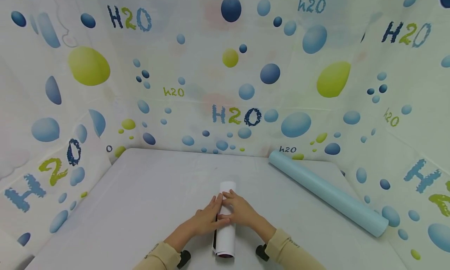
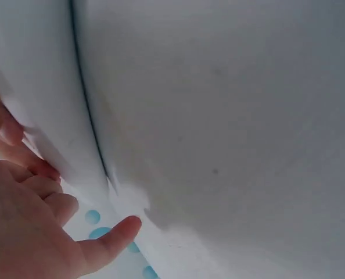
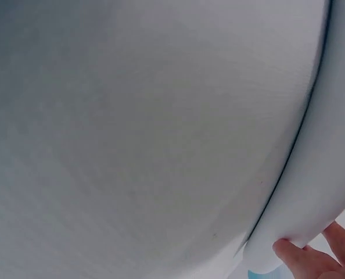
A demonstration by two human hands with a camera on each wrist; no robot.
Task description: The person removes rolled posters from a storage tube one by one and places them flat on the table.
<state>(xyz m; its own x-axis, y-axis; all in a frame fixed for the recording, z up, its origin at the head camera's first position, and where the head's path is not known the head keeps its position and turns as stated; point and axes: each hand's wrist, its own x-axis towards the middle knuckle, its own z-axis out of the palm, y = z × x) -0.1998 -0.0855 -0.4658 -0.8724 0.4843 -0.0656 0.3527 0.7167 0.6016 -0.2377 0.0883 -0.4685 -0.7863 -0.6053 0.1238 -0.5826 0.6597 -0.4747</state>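
A white roll point(image 1: 226, 238), seemingly paper, lies lengthwise on the white table in the head view. A dark strip shows along its left side and its near end is dark inside. My left hand point(image 1: 207, 220) rests along the roll's left side, fingers pointing forward and thumb across its top. From the other side my right hand point(image 1: 242, 210) lies over the roll, its fingers spread and slightly bent. Close by, the left wrist view shows the roll point(image 2: 42, 87) with fingers against it. In the right wrist view, fingertips point(image 3: 286, 247) touch the roll point(image 3: 329, 128).
A long light-blue roll point(image 1: 328, 192) lies diagonally on the right side of the white table point(image 1: 147, 192). Behind and beside the table hangs a white sheet point(image 1: 197, 63) with coloured bubbles and H2O lettering. Dark wrist devices point(image 1: 261, 253) sit by the sleeves.
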